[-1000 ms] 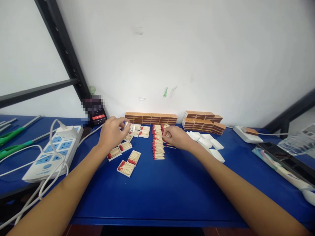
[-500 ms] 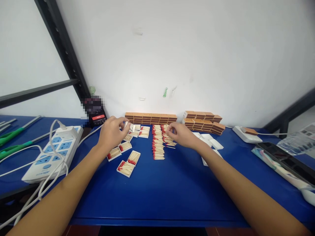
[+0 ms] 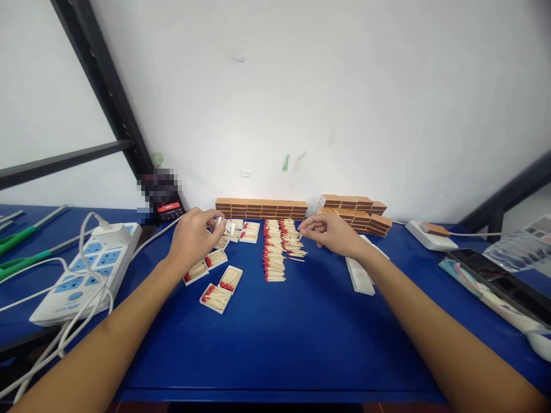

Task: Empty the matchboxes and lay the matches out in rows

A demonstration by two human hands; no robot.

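Observation:
My left hand (image 3: 196, 234) is closed, thumb and fingers pinching a small white matchbox tray (image 3: 220, 222), mostly hidden by the fingers. Beneath and around it lie several white trays filled with red-tipped matches, among them a filled tray (image 3: 249, 232) at the back and another (image 3: 215, 298) nearer the front. In the middle, loose matches (image 3: 274, 252) are laid in two rows, heads to the left. My right hand (image 3: 329, 232) hovers at the right-hand row, its thumb and forefinger pinched on what looks like a match (image 3: 300, 236). Under my right forearm are white trays (image 3: 360, 278), partly covered.
Stacked orange-brown matchbox sleeves (image 3: 260, 208) stand along the wall, with more stacks (image 3: 355, 215) at the right. A power strip (image 3: 86, 269) with cables lies at the left near a phone (image 3: 166, 198). Another phone (image 3: 503, 281) rests on a packet at the right.
My right hand has shifted right, off the loose matches, with a thin pale stick showing at its fingertips. My left hand keeps the tray in nearly the same place. The view has tilted slightly.

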